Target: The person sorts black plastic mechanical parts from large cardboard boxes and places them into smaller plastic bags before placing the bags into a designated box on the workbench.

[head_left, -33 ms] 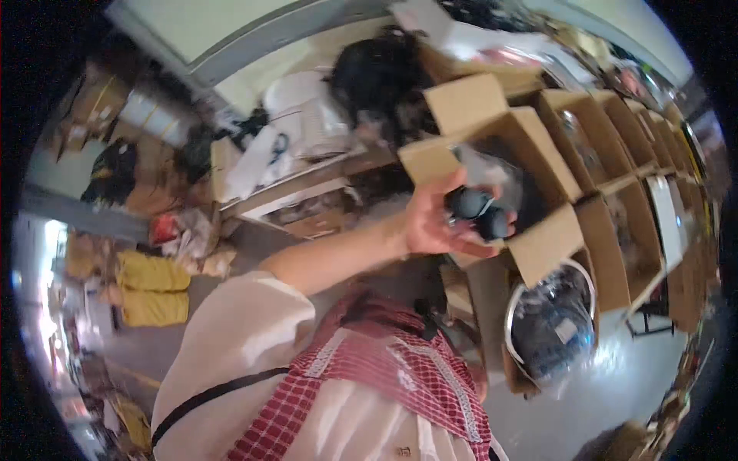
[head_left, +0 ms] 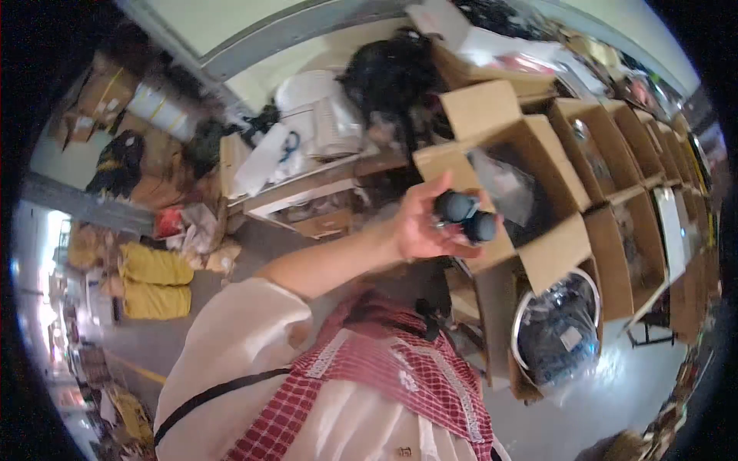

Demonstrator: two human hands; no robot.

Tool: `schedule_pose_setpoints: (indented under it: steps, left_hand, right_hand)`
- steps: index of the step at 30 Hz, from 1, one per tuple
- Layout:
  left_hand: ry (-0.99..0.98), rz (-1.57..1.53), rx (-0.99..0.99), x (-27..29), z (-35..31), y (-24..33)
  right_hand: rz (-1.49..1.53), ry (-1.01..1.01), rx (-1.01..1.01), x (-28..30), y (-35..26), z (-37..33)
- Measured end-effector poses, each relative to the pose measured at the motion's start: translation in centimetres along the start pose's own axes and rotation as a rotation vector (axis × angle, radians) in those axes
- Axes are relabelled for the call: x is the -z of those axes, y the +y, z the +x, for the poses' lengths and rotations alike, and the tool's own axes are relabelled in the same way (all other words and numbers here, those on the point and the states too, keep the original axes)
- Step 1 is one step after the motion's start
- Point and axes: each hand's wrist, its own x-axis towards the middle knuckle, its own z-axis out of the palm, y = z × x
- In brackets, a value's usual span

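Note:
Two dark grey, rounded pieces (head_left: 466, 215) lie side by side in my left hand (head_left: 421, 227). The palm is turned up, with thumb and fingers curled around them. Their exact kind is hard to make out. Just right of the hand stands an open cardboard box (head_left: 565, 165) with its flaps folded out. Inside it sits a clear plastic bag (head_left: 503, 184) over dark contents. My left hand is in front of the box's near-left flap, and I cannot tell whether they touch. My right hand does not show.
More open cardboard boxes (head_left: 592, 146) stand in rows at the right. Below is a round-rimmed container (head_left: 516, 330) holding plastic-wrapped dark goods. A table (head_left: 307, 184) with white material is at the back left. Yellow sacks (head_left: 156, 280) rest on the floor at the far left.
My left hand has shifted a little to the left, away from the open box, still holding the two dark grey pieces. The view has turned slightly.

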Motion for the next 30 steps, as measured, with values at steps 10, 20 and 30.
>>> schedule_pose_setpoints:
  steps: [10, 20, 30]
  left_hand:
    - [0.067, -0.285, -0.406, 6.9, -22.9, 9.6]
    - [0.62, -0.098, -0.422, 11.4, -34.9, 18.1]
    - [0.671, 1.007, -0.724, 17.9, -36.3, 19.8]
  right_hand:
    - [-1.006, -0.617, 0.646, -33.6, 2.8, 12.0]
    - [-1.149, -1.037, 0.719, -59.6, 10.4, 13.9]
    - [-1.365, -1.121, 1.174, -66.6, 16.1, 15.5]
